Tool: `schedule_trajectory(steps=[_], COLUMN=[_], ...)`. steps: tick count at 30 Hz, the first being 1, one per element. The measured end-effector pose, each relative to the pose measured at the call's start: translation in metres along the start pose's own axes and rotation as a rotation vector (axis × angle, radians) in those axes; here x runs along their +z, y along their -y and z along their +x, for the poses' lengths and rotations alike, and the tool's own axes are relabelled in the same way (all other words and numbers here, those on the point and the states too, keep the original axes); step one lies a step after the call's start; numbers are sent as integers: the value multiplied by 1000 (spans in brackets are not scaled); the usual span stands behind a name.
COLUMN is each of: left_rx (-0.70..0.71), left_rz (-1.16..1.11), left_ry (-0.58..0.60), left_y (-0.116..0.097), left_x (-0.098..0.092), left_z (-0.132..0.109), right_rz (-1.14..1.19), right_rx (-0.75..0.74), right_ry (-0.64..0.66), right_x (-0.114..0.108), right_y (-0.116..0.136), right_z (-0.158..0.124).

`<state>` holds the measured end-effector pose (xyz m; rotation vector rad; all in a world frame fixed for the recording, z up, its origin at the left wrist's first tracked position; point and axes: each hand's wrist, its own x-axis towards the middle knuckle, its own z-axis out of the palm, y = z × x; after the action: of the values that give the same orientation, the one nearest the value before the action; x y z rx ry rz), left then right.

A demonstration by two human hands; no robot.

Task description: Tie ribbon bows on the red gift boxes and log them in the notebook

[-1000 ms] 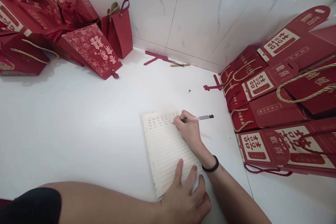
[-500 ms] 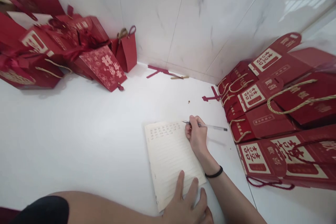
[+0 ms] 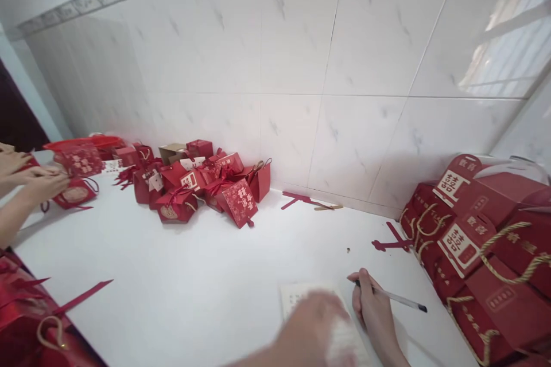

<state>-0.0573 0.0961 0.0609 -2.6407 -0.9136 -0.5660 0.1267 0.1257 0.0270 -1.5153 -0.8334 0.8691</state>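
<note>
From my end, I see the right hand [image 3: 373, 305] just beside the right edge of the notebook [image 3: 291, 298], its fingers pinching a pen [image 3: 402, 300]. The nib points left and the black end sticks out to the right. The left hand [image 3: 312, 318] is in front of the notebook and hides much of its page; it is so blurred that I cannot tell whether its fingers are spread or pressed together, or whether they touch the paper. I can make out rows of small writing near the notebook's top.

The notebook lies at the near edge of my view on the white tabletop [image 3: 189, 281]. To its right I have stacked red bags [image 3: 486, 281] with rope handles; near the wall, beyond and to the left, a cluster of red boxes [image 3: 240, 202]. At far left, a co-worker's hands [image 3: 49, 182] are at another red box [image 3: 75, 195].
</note>
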Motion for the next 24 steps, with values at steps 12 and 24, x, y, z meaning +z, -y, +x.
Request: schedule_trajectory(steps=[12,24], left_rx=[-1418,-1472], left_rz=[-563,-1314], left_ry=[-621,-909], left_y=[243,178], left_x=[-4,15], left_z=[28,49], right_rz=[27,115], right_rx=[40,-95], right_ry=[50,35], right_x=[4,12], right_y=[10,5], right_z=[-5,0])
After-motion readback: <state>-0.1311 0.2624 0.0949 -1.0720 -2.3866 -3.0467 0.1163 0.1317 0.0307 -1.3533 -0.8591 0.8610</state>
